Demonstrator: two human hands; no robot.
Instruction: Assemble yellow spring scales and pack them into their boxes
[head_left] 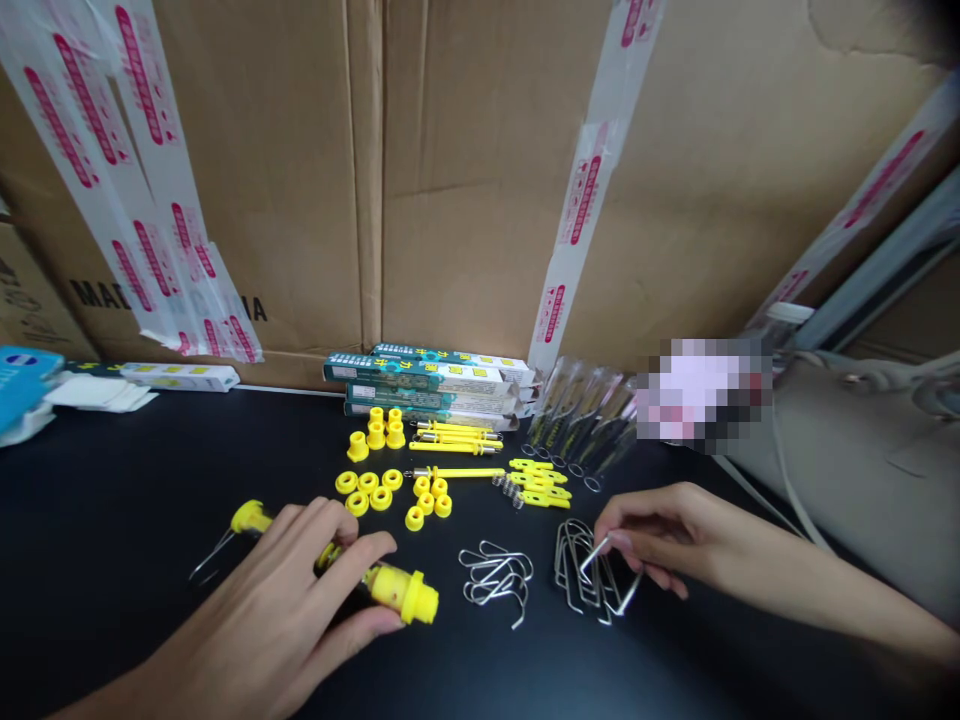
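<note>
My left hand (300,590) is closed over a tube-shaped spring scale (405,592) lying low over the table. Its yellow capped end sticks out past my thumb and index finger. Beyond my knuckles, a yellow cap (248,517) with a bent wire hook shows on the left; my fingers hide whether both ends belong to one tube. My right hand (660,540) pinches a bent metal wire hook (594,556) between thumb and fingers, just over a pile of similar wire hooks (570,570). A second pile of wire hooks (495,575) lies between my hands.
Yellow rings (367,482), flanged caps (386,432), yellow rods (457,474) and flat yellow pieces (538,478) lie in groups ahead. Behind them are stacked printed boxes (427,380) and several clear tubes (577,410). Large cartons (480,180) wall off the back.
</note>
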